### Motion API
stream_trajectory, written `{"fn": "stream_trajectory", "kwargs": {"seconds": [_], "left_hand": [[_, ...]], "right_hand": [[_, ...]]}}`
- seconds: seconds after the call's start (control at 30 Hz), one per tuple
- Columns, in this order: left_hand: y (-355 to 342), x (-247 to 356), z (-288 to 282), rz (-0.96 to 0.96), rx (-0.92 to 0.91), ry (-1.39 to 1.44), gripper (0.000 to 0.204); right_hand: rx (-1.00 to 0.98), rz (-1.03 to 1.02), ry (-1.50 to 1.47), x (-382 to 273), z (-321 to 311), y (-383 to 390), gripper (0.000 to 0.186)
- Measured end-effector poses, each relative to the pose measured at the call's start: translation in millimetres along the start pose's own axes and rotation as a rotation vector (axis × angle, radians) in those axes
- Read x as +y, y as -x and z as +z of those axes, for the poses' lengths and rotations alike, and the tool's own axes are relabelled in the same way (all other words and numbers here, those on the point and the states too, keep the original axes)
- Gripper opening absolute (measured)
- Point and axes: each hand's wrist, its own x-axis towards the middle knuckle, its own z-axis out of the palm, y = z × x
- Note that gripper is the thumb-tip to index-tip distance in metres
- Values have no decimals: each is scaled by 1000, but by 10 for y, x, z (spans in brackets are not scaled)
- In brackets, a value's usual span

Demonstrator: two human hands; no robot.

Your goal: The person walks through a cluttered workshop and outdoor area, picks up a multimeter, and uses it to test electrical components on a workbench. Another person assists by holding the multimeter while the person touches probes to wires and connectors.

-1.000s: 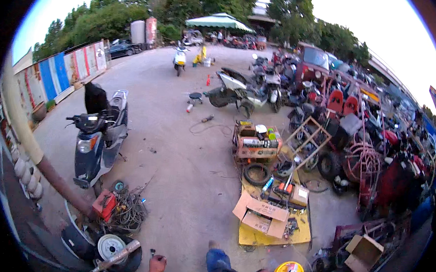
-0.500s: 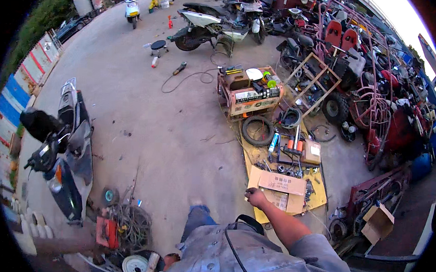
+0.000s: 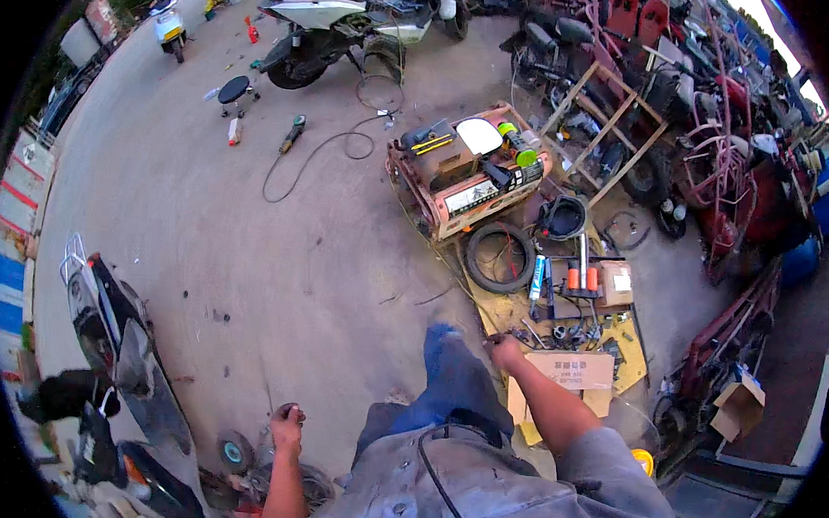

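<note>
My right hand (image 3: 503, 351), its fingers curled in, hangs beside the open cardboard box (image 3: 568, 368) near a yellow board (image 3: 630, 350) on the ground. If it holds anything, the thing is too small to make out. Behind the box, small metal parts (image 3: 570, 337) and tools lie on the board. My left hand (image 3: 287, 428) is held out low on the left with bent fingers, above a small wheel (image 3: 234, 451) and some coiled cable. Whatever those fingers may hold is hidden. One of my legs (image 3: 451, 373) is stepping forward.
Ahead stands a generator (image 3: 465, 191) with tools on top, a tyre (image 3: 500, 257) before it. A scooter (image 3: 128, 357) is parked at left. Motorbikes and a wooden frame (image 3: 604, 128) crowd the far right. A power tool (image 3: 294, 133) with its cord and a stool (image 3: 236, 90) are farther off.
My left hand has come up into clear view from beside my body. My right hand has moved slightly forward. My view has turned and come nearer the generator and board.
</note>
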Motion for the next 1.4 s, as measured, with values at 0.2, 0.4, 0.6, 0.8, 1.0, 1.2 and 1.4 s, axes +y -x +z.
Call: {"fn": "stream_trajectory", "kwargs": {"seconds": [0.2,0.4,0.6,0.8,1.0,1.2,1.4], "left_hand": [[-746,-330,218,-4,-177,-239,13],[-1166,293,1585,-445,-329,-612,15],[-2164,1065,2865,-553,-348,-761,16],[-2660,1364,3291,-625,-266,-798,18],[-2941,1448,3493,-680,-254,-835,22],[-3035,1440,3568,-758,-315,-900,25],[-3027,1517,3548,-768,-353,-943,29]], "right_hand": [[-19,161,-20,-176,-187,-1984,39],[-117,303,-155,320,356,-3976,38],[-167,355,-61,1013,971,-5651,42],[-110,354,14,976,1087,-6580,46],[-27,405,-49,1128,1452,-7068,47],[108,466,-227,1074,1531,-7060,48],[333,566,-536,1127,1331,-7023,50]]}}
